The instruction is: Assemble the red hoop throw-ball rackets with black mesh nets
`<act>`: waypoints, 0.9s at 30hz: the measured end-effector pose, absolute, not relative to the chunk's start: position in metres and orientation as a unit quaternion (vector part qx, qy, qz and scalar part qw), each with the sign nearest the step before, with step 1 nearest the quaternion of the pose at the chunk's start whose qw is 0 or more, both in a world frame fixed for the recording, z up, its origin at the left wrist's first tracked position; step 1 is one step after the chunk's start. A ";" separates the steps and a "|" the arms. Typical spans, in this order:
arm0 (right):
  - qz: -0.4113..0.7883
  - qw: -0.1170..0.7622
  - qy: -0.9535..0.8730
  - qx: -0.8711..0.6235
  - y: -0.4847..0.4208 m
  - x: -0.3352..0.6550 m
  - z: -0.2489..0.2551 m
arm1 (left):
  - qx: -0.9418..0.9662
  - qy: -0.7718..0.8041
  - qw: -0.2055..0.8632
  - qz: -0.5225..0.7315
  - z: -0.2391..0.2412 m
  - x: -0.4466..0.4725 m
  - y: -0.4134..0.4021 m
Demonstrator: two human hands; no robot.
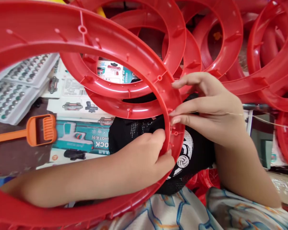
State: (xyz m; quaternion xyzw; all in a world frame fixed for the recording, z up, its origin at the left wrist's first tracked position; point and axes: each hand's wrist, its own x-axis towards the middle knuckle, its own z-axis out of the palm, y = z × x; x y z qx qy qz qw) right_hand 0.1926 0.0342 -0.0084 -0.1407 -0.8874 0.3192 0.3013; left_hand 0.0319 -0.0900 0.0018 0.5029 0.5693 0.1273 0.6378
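Observation:
A large red plastic ring [134, 51] with small pegs and screw posts along its channel fills the left and middle of the view. My left arm reaches through it, and my left hand [156, 150] is closed round the ring's right side, thumb on the outer face. Just above, my right hand [201, 105] pinches a thin pale string [232, 113] between thumb and fingers at the ring. The string runs across the palm and off to the right. Its end at the ring is too small to make out.
More red rings [220, 35] are heaped at the back and right. On the left lie trays of shiny beads [9, 99], an orange plastic rake [40, 129] and a teal toy gun box [84, 135]. A black mesh cloth [201, 159] with a white print lies beneath my hands.

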 end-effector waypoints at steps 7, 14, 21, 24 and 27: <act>0.413 0.336 -0.837 -0.124 0.032 0.191 -0.019 | 0.412 0.495 0.728 0.236 -0.007 0.037 -0.097; 0.354 0.340 -0.861 -0.132 0.028 0.193 -0.018 | 0.314 0.465 0.678 0.475 -0.011 0.049 -0.085; 0.323 0.340 -0.869 -0.156 0.024 0.195 -0.011 | 0.392 0.524 0.635 0.411 -0.008 0.044 -0.082; 0.316 0.336 -0.874 -0.153 0.024 0.195 -0.008 | 0.418 0.566 0.593 0.391 -0.008 0.043 -0.084; 0.328 0.353 -0.863 -0.150 0.025 0.195 -0.008 | 0.438 0.591 0.570 0.365 -0.006 0.043 -0.083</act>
